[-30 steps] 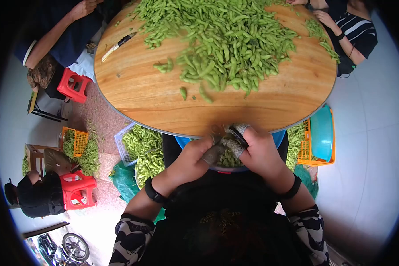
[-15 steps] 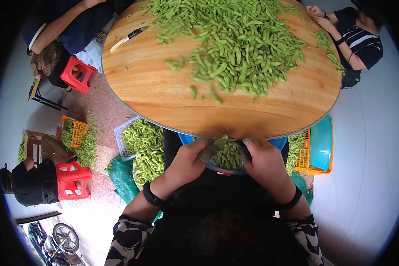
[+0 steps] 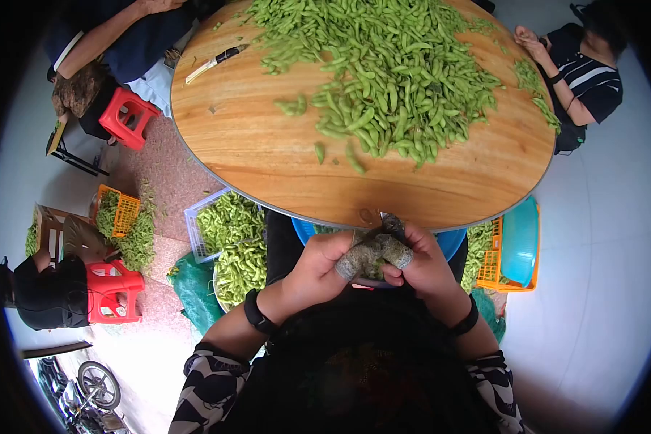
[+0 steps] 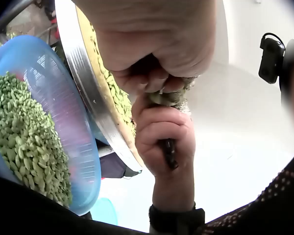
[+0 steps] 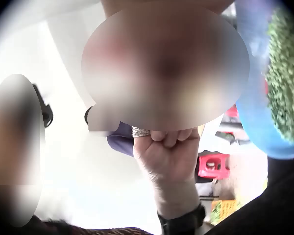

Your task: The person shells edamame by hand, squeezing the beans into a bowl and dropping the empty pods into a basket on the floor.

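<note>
At the near edge of the round wooden table, both my hands meet over a blue basin of shelled green beans. My left hand, its fingertips wrapped in grey cloth, pinches a green pod. My right hand presses against it, fist curled round a dark-handled tool whose tip shows at the table edge. A big heap of green pods covers the far half of the table. The right wrist view is mostly blurred.
A knife lies at the table's far left. Two other people sit at the far side, one at each corner. Baskets of pods stand on the floor below left, an orange crate with a teal basin at right, and red stools at left.
Half a second ago my hands were apart, the left one lifting a pod over the basin. Now they have closed together on the pod.
</note>
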Action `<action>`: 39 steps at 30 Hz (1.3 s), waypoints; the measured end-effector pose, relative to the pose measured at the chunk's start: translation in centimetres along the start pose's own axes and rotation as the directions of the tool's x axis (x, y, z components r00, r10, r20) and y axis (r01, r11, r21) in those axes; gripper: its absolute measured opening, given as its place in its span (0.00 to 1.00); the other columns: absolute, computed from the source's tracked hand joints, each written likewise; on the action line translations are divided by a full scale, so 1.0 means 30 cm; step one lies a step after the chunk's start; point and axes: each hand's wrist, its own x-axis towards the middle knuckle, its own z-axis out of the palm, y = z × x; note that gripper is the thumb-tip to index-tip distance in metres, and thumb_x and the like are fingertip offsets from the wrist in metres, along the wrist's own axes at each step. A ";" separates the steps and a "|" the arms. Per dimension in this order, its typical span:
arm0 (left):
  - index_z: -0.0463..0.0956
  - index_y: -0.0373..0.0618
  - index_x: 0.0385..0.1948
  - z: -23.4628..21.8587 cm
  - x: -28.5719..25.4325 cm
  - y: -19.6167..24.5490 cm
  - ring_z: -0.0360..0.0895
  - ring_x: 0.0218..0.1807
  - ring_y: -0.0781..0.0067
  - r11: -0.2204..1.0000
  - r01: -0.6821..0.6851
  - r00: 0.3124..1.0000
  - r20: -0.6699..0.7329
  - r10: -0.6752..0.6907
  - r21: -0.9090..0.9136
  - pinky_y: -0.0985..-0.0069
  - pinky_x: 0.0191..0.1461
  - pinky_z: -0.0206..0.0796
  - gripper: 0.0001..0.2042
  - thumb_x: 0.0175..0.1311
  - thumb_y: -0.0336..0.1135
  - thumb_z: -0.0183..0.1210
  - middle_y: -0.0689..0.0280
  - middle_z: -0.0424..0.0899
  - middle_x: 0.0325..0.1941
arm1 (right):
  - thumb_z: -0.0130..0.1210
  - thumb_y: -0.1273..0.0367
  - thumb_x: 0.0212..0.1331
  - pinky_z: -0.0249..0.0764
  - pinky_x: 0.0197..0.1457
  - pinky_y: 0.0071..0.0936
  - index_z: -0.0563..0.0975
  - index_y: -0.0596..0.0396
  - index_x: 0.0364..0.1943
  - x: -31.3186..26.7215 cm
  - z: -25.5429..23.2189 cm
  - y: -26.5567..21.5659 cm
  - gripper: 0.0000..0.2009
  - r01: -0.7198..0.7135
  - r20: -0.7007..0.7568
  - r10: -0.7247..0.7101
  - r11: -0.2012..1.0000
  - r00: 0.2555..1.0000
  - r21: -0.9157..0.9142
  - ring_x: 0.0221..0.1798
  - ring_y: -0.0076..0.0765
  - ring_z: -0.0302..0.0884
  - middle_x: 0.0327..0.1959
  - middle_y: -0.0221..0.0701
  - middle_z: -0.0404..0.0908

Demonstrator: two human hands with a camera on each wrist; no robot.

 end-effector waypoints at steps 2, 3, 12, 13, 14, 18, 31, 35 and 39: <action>0.77 0.39 0.38 -0.008 0.001 0.001 0.82 0.35 0.59 0.995 0.056 0.998 0.016 -0.055 -0.082 0.73 0.39 0.72 0.06 0.60 0.23 0.55 0.57 0.82 0.31 | 0.56 0.70 0.62 0.68 0.28 0.24 0.77 0.58 0.44 -0.001 0.015 -0.007 0.09 0.106 -0.092 -0.137 0.952 0.986 -0.286 0.24 0.24 0.72 0.23 0.26 0.74; 0.77 0.39 0.37 -0.020 -0.015 -0.021 0.82 0.35 0.61 0.996 0.059 0.998 -0.039 -0.057 0.060 0.73 0.39 0.72 0.05 0.61 0.24 0.55 0.57 0.82 0.31 | 0.57 0.71 0.60 0.65 0.24 0.22 0.77 0.57 0.43 0.000 0.020 -0.011 0.09 0.170 -0.140 -0.292 0.816 0.946 -0.552 0.21 0.27 0.71 0.22 0.28 0.76; 0.72 0.39 0.21 -0.268 -0.365 -0.011 0.76 0.23 0.48 0.331 0.600 0.798 -0.514 -0.315 0.728 0.62 0.26 0.66 0.14 0.59 0.38 0.63 0.51 0.77 0.20 | 0.62 0.70 0.50 0.72 0.33 0.41 0.76 0.57 0.42 0.201 0.000 -0.025 0.14 0.099 0.120 -0.649 -0.070 0.751 -0.993 0.33 0.52 0.77 0.36 0.41 0.77; 0.71 0.41 0.20 -0.271 -0.398 -0.011 0.76 0.23 0.50 0.188 0.631 0.760 -0.552 -0.344 0.752 0.60 0.27 0.66 0.17 0.56 0.43 0.65 0.53 0.77 0.20 | 0.62 0.70 0.50 0.72 0.33 0.41 0.76 0.57 0.42 0.245 -0.005 -0.026 0.14 0.110 0.126 -0.649 -0.065 0.750 -0.992 0.33 0.52 0.77 0.36 0.41 0.77; 0.72 0.41 0.20 -0.274 -0.421 -0.008 0.76 0.24 0.50 0.130 0.635 0.746 -0.562 -0.357 0.761 0.60 0.28 0.67 0.17 0.55 0.43 0.66 0.54 0.78 0.21 | 0.62 0.71 0.49 0.72 0.33 0.41 0.76 0.57 0.41 0.291 -0.011 -0.026 0.14 0.025 0.108 -0.645 -0.136 0.757 -0.990 0.33 0.52 0.77 0.35 0.41 0.77; 0.77 0.40 0.27 -0.246 -0.360 0.008 0.78 0.32 0.51 0.344 0.553 0.832 -0.523 -0.185 0.758 0.63 0.33 0.70 0.10 0.55 0.37 0.65 0.55 0.80 0.28 | 0.62 0.73 0.46 0.73 0.34 0.42 0.76 0.57 0.39 0.327 -0.036 -0.019 0.14 0.040 0.168 -0.651 -0.207 0.741 -0.977 0.34 0.53 0.77 0.35 0.41 0.77; 0.75 0.43 0.48 -0.061 0.046 0.026 0.78 0.41 0.62 0.905 -0.056 0.935 0.341 -0.102 0.422 0.71 0.44 0.70 0.13 0.62 0.27 0.57 0.61 0.80 0.42 | 0.61 0.75 0.55 0.73 0.49 0.22 0.77 0.60 0.48 -0.017 -0.059 -0.070 0.15 0.283 0.073 -0.317 0.690 0.946 -0.666 0.43 0.20 0.76 0.39 0.29 0.82; 0.75 0.40 0.46 -0.049 0.020 0.035 0.74 0.38 0.80 0.961 0.276 0.958 0.093 -0.273 -0.029 0.80 0.43 0.67 0.09 0.67 0.27 0.54 0.70 0.79 0.37 | 0.60 0.75 0.56 0.73 0.51 0.24 0.75 0.60 0.52 -0.003 -0.036 -0.020 0.18 0.348 0.027 -0.433 0.684 0.901 -0.641 0.45 0.23 0.78 0.41 0.32 0.83; 0.74 0.38 0.47 -0.054 0.007 0.029 0.78 0.44 0.77 0.951 0.307 0.951 -0.026 -0.308 -0.041 0.76 0.50 0.70 0.11 0.65 0.21 0.51 0.67 0.83 0.41 | 0.59 0.75 0.56 0.75 0.48 0.26 0.72 0.61 0.56 -0.005 -0.002 -0.008 0.21 0.366 0.133 -0.416 0.550 0.899 -0.751 0.42 0.28 0.82 0.39 0.37 0.83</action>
